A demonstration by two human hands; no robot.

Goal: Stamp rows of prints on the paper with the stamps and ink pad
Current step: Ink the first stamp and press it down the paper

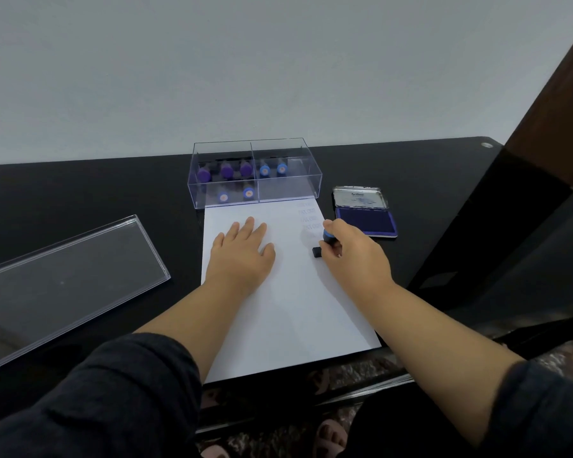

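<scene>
Right hand (351, 249) grips stamp (326, 241); left hand (242, 249) flat on paper (278, 309).

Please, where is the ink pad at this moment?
In the head view the ink pad lies open on the black table, right of the paper, just beyond the right hand.

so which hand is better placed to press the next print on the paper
Right. The right hand already grips the blue stamp at the paper's right edge, just below the faint prints. The left hand lies flat, steadying the sheet.
</scene>
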